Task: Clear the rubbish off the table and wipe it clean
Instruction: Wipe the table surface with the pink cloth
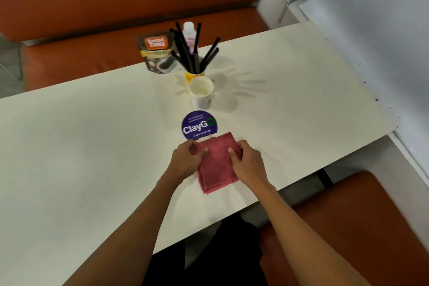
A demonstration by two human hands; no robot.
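Left hand (185, 159) and right hand (247, 162) pinch a folded red cloth (217, 169) on cream table (81, 146).
Orange bench (92, 53) beyond — yellow paper cup (193, 76) holds black straws (189, 58).

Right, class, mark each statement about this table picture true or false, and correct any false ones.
1. The left hand and right hand both grip the red cloth. True.
2. The white paper cup lies on its side. False: it stands upright.
3. The black straws stand in a yellow cup. True.
4. The coffee pouch lies at the near edge of the table. False: it stands at the far edge.
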